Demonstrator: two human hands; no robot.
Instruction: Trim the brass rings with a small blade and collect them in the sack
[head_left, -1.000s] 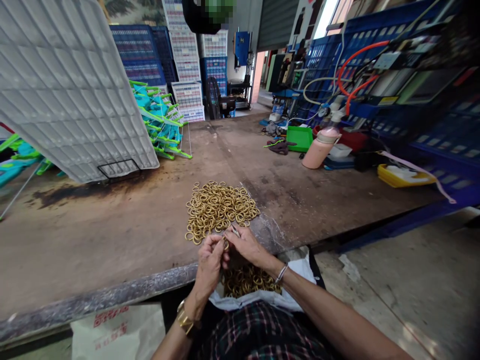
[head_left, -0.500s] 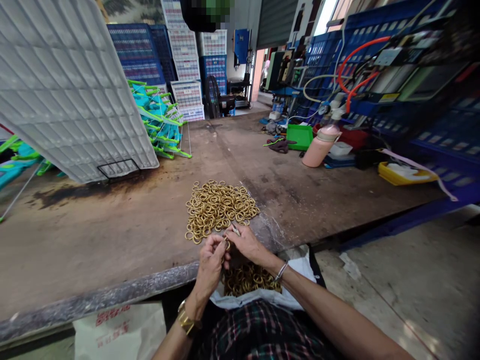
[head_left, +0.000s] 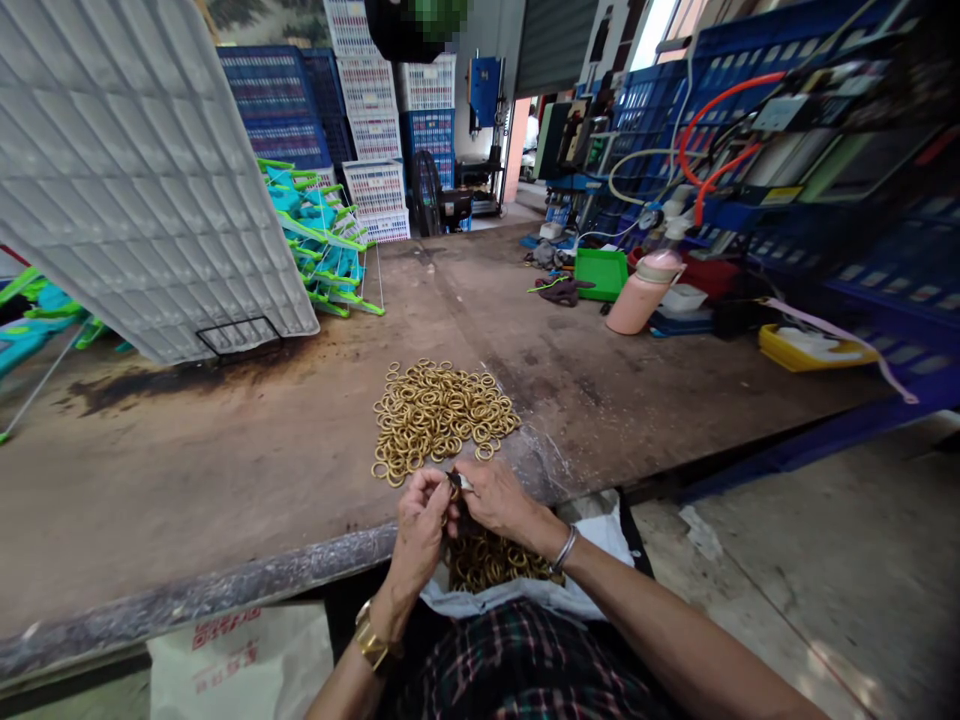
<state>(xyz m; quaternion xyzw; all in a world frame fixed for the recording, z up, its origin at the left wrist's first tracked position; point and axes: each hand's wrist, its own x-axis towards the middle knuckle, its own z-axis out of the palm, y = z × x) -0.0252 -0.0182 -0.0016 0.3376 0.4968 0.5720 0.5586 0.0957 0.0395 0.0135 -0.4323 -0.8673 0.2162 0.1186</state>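
Observation:
My left hand [head_left: 421,515] is closed, pinching a brass-coloured ring [head_left: 454,493] between thumb and fingers. My right hand [head_left: 496,497] is wrapped round a small tool [head_left: 465,483] with a pale body and a dark tip; its exact kind is hard to make out. The tip meets the ring at the left fingertips. Just beyond both hands, a heap of brass-coloured rings [head_left: 439,415] lies on the wooden table [head_left: 300,440]. Below them, a white sack [head_left: 600,540] lies open at my lap with many more rings [head_left: 495,560] inside, partly hidden by my hands.
At the left a large white ribbed panel [head_left: 150,180] leans beside green and turquoise plastic frames [head_left: 322,240]. To the right stand a pink bottle [head_left: 641,295], a green tray [head_left: 600,272] and a yellow tray [head_left: 814,347]. Stacked crates [head_left: 375,140] fill the back.
My right hand has drawn back slightly towards me, and the tool has turned so its dark tip points at the ring. My left hand holds its place.

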